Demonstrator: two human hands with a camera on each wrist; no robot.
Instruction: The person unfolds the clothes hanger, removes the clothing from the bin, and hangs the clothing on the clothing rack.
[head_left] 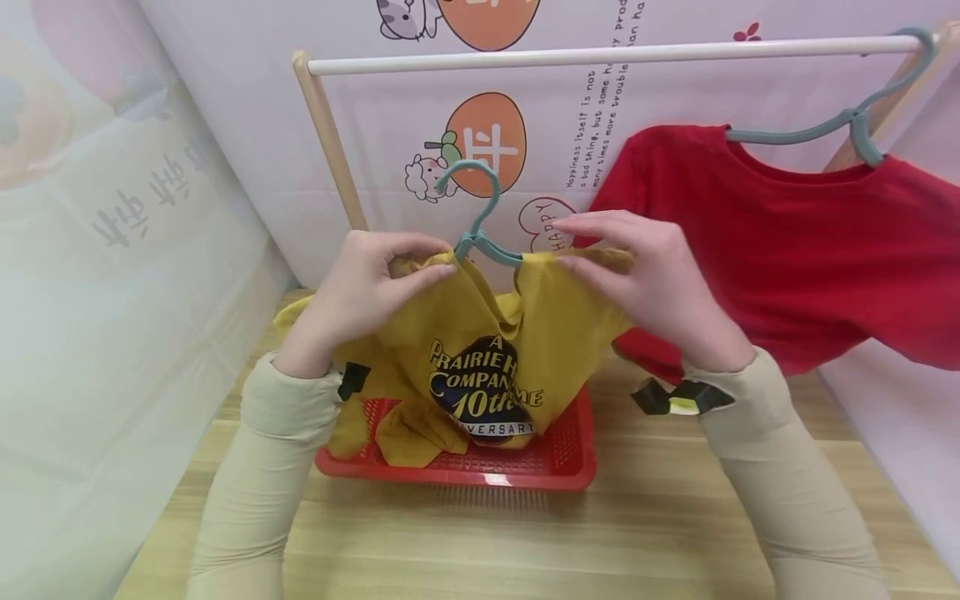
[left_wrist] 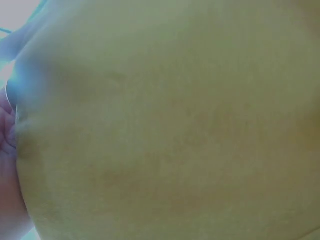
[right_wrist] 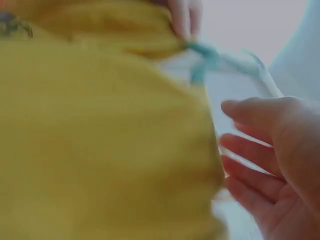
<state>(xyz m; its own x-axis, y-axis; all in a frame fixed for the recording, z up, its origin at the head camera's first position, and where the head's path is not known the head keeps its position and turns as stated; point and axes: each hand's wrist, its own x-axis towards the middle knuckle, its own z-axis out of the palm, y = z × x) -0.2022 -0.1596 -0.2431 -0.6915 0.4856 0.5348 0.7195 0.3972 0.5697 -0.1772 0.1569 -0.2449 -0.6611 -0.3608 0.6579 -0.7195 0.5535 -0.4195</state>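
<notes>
A yellow T-shirt (head_left: 558,325) with a dark printed emblem hangs on a teal hanger (head_left: 474,237), whose hook sticks up out of the neckline. My left hand (head_left: 360,292) pinches the shirt's left shoulder beside the hanger's neck, thumb in front. At the other shoulder is my right hand (head_left: 660,271), its thumb and fingers apart around the cloth edge. In the right wrist view those right-hand fingers (right_wrist: 250,150) are spread beside the fabric without gripping it. Yellow cloth (left_wrist: 170,120) fills most of the left wrist view and hides the left fingertips.
Below the shirt, a red plastic basket (head_left: 480,479) stands on the wooden table (head_left: 480,550), with the shirt's lower part in it. Behind is a rack with a white rail (head_left: 600,57). A red T-shirt (head_left: 787,242) hangs on another teal hanger (head_left: 795,135) at the right.
</notes>
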